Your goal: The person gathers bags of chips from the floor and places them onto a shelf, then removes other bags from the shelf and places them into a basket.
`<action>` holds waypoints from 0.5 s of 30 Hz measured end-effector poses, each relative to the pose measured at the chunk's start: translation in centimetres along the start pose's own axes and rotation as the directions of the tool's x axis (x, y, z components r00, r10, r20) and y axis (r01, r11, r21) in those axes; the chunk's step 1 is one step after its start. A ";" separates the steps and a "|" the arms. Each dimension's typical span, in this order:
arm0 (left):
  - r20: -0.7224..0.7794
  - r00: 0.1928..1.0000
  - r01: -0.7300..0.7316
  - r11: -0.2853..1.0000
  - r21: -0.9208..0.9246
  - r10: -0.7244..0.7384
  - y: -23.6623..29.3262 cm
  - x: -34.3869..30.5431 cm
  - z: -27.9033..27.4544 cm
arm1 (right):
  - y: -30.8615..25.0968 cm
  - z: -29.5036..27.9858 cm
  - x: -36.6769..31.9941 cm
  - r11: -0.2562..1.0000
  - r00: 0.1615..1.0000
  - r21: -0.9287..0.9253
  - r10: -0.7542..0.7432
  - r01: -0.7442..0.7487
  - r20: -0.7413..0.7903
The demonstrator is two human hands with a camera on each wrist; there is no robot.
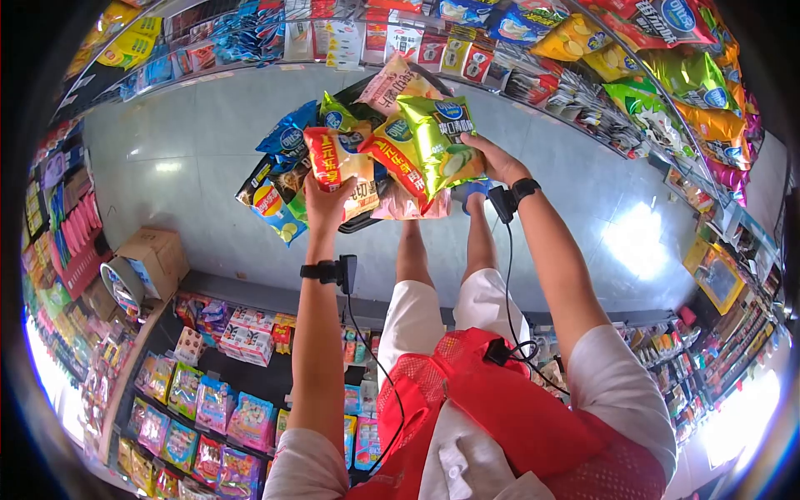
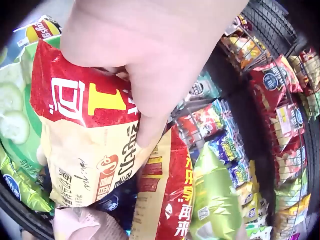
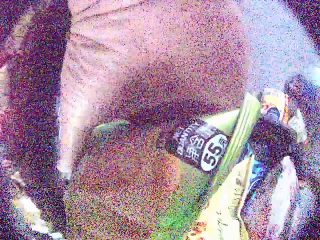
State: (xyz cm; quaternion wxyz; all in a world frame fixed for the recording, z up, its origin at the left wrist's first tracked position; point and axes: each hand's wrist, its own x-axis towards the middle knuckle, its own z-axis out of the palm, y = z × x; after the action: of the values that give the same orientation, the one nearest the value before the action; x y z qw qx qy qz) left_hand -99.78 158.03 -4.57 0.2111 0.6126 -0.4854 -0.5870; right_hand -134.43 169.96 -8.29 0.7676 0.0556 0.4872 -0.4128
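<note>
My left hand (image 1: 327,202) grips a red-and-cream chip bag (image 1: 327,158) by its side; in the left wrist view thumb and fingers lie over its upper edge. With my right hand (image 1: 500,161) I hold a shiny green chip bag (image 1: 442,137) with cucumber slices printed on it, at its right edge. Both are over a heaped black basket (image 1: 358,225). Among the heap are a red-and-yellow bag (image 1: 393,158), a pink bag (image 1: 395,86), a blue bag (image 1: 289,135) and a dark Lay's bag (image 1: 268,202). The right wrist view is grainy, and the fingertips are hidden there.
Grey floor (image 1: 167,192) surrounds the basket, with my legs just behind it. Snack shelves run along the far side, including yellow chip bags (image 1: 571,37). A cardboard box (image 1: 158,260) stands at the left, and a rack of candy packets (image 1: 212,404) is at the lower left.
</note>
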 end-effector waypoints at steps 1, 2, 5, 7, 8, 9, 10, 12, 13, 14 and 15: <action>0.048 0.996 0.070 0.997 -0.029 -0.068 1.0 -0.2 -0.4 | 0.5 -0.6 0.5 0.999 1.000 0.029 0.014 -0.014 -0.003; 0.074 0.991 0.123 0.981 -0.147 -0.113 2.7 -0.9 -0.4 | 0.6 -0.8 0.6 0.998 1.000 0.057 0.028 -0.028 -0.006; 0.185 0.932 0.360 0.857 -0.369 -0.312 3.7 -2.4 -1.0 | 0.3 -0.8 0.2 0.990 0.996 0.114 0.083 -0.087 0.036; 0.235 0.865 0.502 0.772 -0.391 -0.444 3.4 -2.8 -1.2 | 0.6 -1.1 0.4 0.986 0.996 0.143 0.078 -0.084 0.043; 0.252 0.876 0.482 0.746 -0.460 -0.411 3.0 -3.3 -0.8 | 0.7 -1.3 0.5 0.984 0.996 0.156 0.077 -0.084 0.048; 0.265 0.888 0.460 0.715 -0.526 -0.377 2.5 -3.8 0.0 | 0.8 -1.5 0.6 0.983 0.997 0.168 0.069 -0.074 0.039; 0.276 0.898 0.439 0.678 -0.589 -0.342 2.1 -4.2 0.4 | 0.6 -1.4 0.3 0.981 0.998 0.180 0.061 -0.065 0.030; 0.344 0.867 0.499 0.633 -0.592 -0.361 1.2 -4.5 0.4 | 0.5 -1.1 -0.2 0.982 1.000 0.190 0.024 -0.026 0.009; 0.359 0.862 0.506 0.607 -0.613 -0.357 0.9 -4.6 0.8 | 0.5 -1.0 -0.4 0.983 1.000 0.186 -0.006 0.006 -0.002; 0.374 0.857 0.515 0.578 -0.633 -0.354 0.6 -4.9 1.1 | 0.6 -1.0 -0.7 0.983 0.999 0.183 -0.034 0.036 -0.013; 0.401 0.853 0.523 0.558 -0.644 -0.336 0.1 -4.9 1.2 | 0.6 -1.2 -0.9 0.974 0.999 0.224 -0.037 0.034 0.009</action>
State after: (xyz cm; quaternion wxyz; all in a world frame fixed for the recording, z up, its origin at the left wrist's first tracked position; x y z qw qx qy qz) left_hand -100.18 162.52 -2.19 0.2297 0.5021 -0.0639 -0.8313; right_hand -135.03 171.45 -8.42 0.7523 0.1301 0.4334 -0.4788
